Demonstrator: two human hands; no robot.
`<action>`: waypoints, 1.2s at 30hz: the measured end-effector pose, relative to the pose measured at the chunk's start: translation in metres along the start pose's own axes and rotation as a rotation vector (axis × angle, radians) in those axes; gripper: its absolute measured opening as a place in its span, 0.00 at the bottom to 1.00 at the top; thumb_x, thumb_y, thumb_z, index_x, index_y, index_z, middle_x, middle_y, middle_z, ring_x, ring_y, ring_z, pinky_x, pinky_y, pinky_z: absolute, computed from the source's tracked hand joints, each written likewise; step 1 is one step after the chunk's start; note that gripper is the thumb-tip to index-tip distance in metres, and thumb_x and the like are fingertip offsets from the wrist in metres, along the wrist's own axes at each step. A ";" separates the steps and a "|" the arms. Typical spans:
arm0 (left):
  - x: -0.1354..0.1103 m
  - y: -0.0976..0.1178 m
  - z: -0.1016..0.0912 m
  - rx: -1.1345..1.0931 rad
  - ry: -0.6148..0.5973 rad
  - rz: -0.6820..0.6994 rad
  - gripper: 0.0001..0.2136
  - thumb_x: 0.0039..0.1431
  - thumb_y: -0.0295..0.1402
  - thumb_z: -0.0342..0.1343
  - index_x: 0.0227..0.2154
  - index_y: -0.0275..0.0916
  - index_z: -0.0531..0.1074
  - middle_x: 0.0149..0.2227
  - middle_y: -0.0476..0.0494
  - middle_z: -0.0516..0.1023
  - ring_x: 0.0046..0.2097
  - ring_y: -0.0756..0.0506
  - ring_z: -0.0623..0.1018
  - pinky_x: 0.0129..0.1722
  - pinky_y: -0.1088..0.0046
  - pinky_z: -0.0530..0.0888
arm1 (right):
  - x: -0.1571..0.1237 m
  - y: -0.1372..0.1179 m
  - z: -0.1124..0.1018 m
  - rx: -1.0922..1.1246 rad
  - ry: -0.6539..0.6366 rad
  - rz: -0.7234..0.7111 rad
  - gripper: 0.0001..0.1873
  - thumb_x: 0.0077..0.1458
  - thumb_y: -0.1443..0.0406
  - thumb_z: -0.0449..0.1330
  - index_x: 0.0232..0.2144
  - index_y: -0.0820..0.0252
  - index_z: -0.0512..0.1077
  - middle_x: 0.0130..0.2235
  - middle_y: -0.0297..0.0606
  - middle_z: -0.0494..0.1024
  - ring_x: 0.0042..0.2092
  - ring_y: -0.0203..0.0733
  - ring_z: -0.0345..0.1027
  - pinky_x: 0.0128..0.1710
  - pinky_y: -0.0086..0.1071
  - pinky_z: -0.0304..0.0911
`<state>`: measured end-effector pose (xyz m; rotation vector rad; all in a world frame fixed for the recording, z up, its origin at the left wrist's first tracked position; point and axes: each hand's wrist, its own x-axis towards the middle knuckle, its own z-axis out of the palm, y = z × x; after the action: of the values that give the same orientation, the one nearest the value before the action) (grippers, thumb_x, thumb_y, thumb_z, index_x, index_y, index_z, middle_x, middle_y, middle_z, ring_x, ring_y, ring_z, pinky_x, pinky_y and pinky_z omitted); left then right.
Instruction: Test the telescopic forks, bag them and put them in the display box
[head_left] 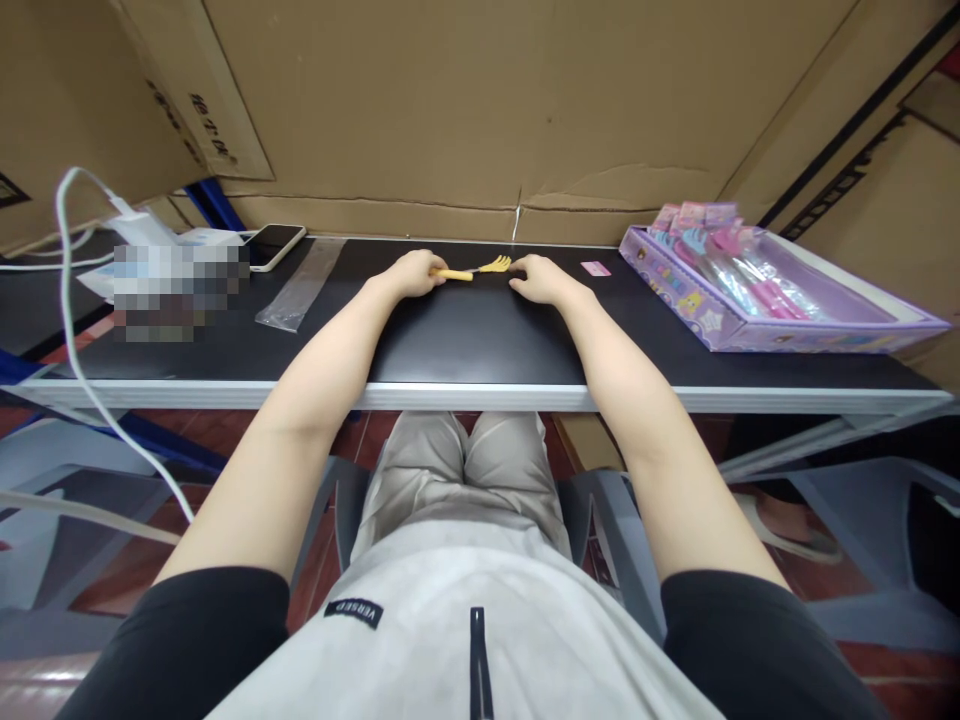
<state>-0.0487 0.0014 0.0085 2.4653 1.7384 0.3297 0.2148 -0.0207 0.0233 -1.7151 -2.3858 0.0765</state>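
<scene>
A yellow back scratcher (454, 274) with a clawed head and a short dark section between handle and head lies level over the black tabletop. My left hand (412, 273) is closed around the handle's left end. My right hand (541, 279) is beside the claw, its index fingertip at the prongs; whether it touches them I cannot tell. Its thumb and index finger are apart, with nothing seen between them. To the right of that hand lies a small pink card (596, 268). A flat clear plastic sleeve (304, 285) lies to the left of my left hand.
At the right, a purple display box (817, 335) holds several wrapped back scratchers (739, 265) with blue and pink parts. A phone (276, 246) and a white cable (66, 270) are at the left. Cardboard (480, 110) walls the back; a metal edge (480, 396) runs along the front.
</scene>
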 end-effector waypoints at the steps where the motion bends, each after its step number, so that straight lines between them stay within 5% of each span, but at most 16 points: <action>1: 0.001 0.004 0.002 -0.002 0.001 0.033 0.23 0.69 0.32 0.56 0.63 0.36 0.82 0.60 0.35 0.84 0.60 0.36 0.81 0.62 0.66 0.73 | 0.000 -0.001 0.000 0.010 0.018 -0.009 0.28 0.70 0.70 0.58 0.69 0.66 0.77 0.70 0.52 0.77 0.72 0.55 0.71 0.74 0.43 0.64; 7: 0.003 0.013 0.007 -0.041 0.037 0.160 0.23 0.67 0.31 0.57 0.61 0.35 0.84 0.58 0.35 0.85 0.60 0.35 0.81 0.64 0.64 0.73 | -0.001 -0.009 0.007 0.014 0.083 -0.089 0.29 0.69 0.68 0.58 0.70 0.62 0.76 0.75 0.50 0.71 0.76 0.59 0.63 0.74 0.53 0.62; 19: -0.005 -0.002 -0.006 -0.086 0.038 0.003 0.20 0.69 0.33 0.55 0.57 0.37 0.86 0.55 0.37 0.87 0.57 0.38 0.82 0.61 0.67 0.74 | 0.001 -0.019 0.010 -0.012 0.028 -0.130 0.25 0.70 0.69 0.56 0.64 0.59 0.82 0.64 0.49 0.83 0.67 0.56 0.74 0.70 0.51 0.66; 25: -0.010 -0.008 -0.011 -0.107 0.037 -0.089 0.20 0.68 0.31 0.57 0.58 0.37 0.85 0.55 0.37 0.86 0.56 0.39 0.82 0.61 0.68 0.73 | 0.004 -0.003 0.006 -0.054 0.034 -0.045 0.23 0.69 0.71 0.56 0.58 0.61 0.84 0.64 0.50 0.82 0.67 0.57 0.74 0.69 0.50 0.67; 36: -0.009 -0.027 -0.010 -0.077 0.057 -0.171 0.22 0.65 0.29 0.56 0.59 0.37 0.84 0.57 0.35 0.86 0.59 0.38 0.81 0.63 0.65 0.73 | 0.000 0.009 0.002 -0.121 0.068 0.158 0.24 0.66 0.76 0.53 0.56 0.64 0.84 0.64 0.56 0.81 0.68 0.64 0.72 0.71 0.63 0.62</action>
<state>-0.0787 0.0021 0.0113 2.2564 1.9054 0.4444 0.2231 -0.0174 0.0197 -1.9258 -2.2451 -0.1035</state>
